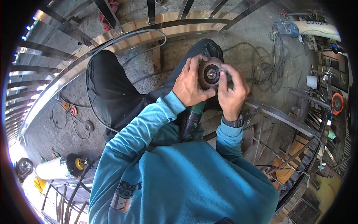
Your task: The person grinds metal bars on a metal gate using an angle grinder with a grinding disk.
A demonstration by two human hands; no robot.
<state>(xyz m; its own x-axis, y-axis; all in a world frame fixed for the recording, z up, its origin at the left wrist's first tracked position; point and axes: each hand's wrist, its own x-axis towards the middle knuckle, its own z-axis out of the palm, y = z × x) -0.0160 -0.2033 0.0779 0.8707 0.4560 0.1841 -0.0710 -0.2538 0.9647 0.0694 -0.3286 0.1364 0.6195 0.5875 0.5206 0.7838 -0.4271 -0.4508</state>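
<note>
An angle grinder with a green body and a dark, worn handle lies in my lap, its head turned up towards me. On the head sits a round abrasive disc with a dark mesh centre and a metal hub. My left hand is wrapped round the left side of the disc and the grinder's head, thumb below and fingers above. At the disc's right edge, my right hand has its thumb and bent fingers closed against it. The grip under the disc is hidden.
A curved metal railing with dark bars arcs ahead and left. Loose discs and cables lie on the concrete floor. A gas cylinder is at lower left. Tangled cables, a blue machine and a metal frame are at right.
</note>
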